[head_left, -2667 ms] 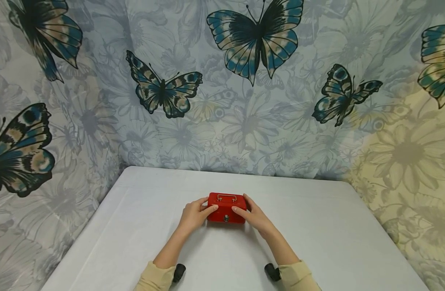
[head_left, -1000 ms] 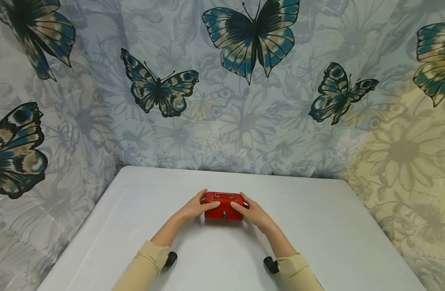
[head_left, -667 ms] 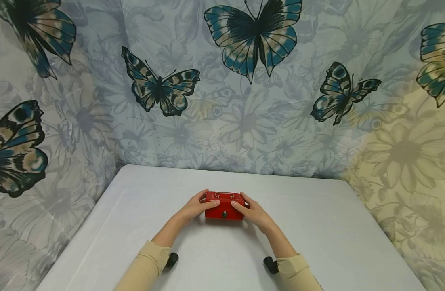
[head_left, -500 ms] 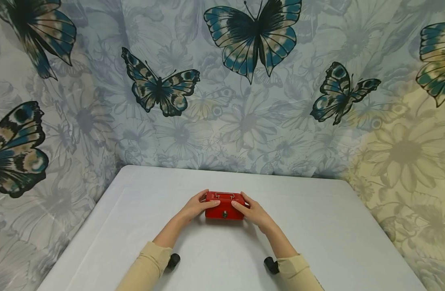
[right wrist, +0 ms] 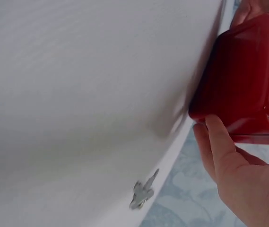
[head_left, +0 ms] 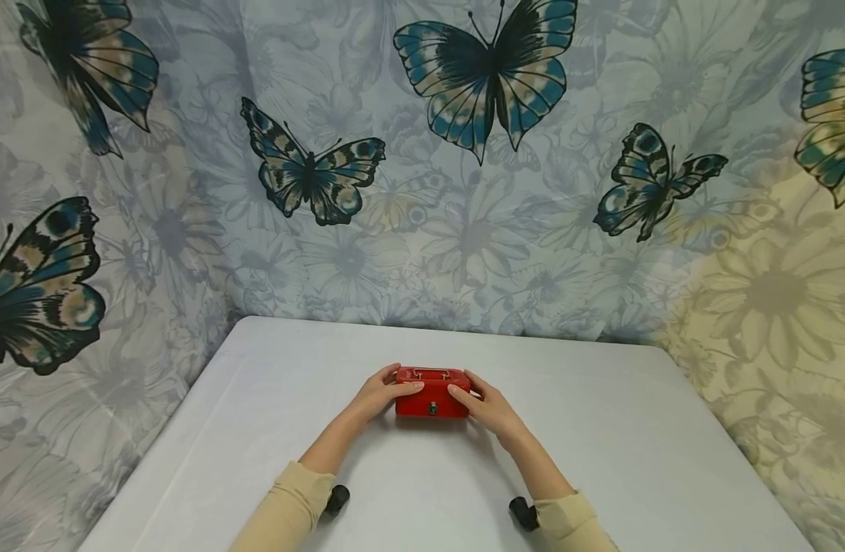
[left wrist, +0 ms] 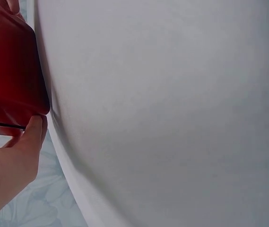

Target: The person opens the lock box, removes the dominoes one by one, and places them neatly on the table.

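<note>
At the bottom of the frame, nearest to the camera, light tan sleeves (head_left: 284, 498) and black wrist cameras (head_left: 337, 500). A little farther, left hand (head_left: 376, 395) and right hand (head_left: 493, 408), both grasping a red box (head_left: 438, 393), one from each side, with thumbs on its upper front and other fingers round its ends. Done so far, to judge from this: a seemingly steady hold from two sides. Not done: the letting go, and no sign of any work at the lid or the lock; so, probably somewhere in the middle of the handling. Just below the middle of the frame, between both hands: the box itself, apparently level, lock side toward the person. Resting on the desk (head_left: 602, 429) or held slightly above it: cannot tell from these views. About its look: rectangular, glossy red, with rounded edges and a lid apparently closed. Low on the front, a metallic lock (head_left: 432, 409), too tiny for details; on the top, a thin metal handle (head_left: 419, 375). Farthest, across the upper frame, floral wall covering (head_left: 464, 245) with large blue butterflies (head_left: 493, 69).
</note>
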`<action>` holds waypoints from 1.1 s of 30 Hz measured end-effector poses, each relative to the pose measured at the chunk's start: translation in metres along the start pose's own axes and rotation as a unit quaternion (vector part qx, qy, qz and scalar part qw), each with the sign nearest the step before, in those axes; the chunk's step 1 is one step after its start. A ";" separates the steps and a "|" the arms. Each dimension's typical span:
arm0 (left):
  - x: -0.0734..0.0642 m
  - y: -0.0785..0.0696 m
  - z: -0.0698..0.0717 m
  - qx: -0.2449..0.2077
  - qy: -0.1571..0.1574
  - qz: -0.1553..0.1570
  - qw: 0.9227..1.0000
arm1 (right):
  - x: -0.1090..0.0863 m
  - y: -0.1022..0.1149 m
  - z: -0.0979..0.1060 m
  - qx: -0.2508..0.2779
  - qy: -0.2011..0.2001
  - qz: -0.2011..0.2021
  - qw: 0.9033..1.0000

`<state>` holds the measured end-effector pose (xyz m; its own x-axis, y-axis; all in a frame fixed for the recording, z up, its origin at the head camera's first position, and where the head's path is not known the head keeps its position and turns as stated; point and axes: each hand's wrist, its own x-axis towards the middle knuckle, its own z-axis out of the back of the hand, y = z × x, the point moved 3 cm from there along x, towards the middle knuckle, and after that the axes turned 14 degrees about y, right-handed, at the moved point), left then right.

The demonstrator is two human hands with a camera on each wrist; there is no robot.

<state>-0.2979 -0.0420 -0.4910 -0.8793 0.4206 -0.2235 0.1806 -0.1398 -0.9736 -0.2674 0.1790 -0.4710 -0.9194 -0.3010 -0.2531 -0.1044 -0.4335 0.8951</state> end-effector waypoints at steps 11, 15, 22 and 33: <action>0.000 0.001 -0.005 0.000 -0.005 0.017 1.000 | -0.023 -0.014 0.013 0.027 -0.024 0.005 0.999; 0.001 0.002 -0.007 -0.002 -0.003 0.020 1.000 | -0.027 -0.022 0.019 0.047 -0.033 0.000 0.998; 0.004 0.002 -0.007 -0.008 0.002 0.020 1.000 | -0.040 -0.030 0.040 0.009 -0.054 -0.005 0.998; 0.002 -0.002 -0.003 0.004 -0.006 0.027 1.000 | -0.047 -0.049 0.070 -0.119 -0.076 -0.038 0.989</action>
<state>-0.2983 -0.0381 -0.4897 -0.8732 0.4019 -0.2757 0.2245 -0.1703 -0.9595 -0.2457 0.2740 -0.4771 -0.9605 -0.1376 -0.2420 -0.0993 -0.6426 0.7597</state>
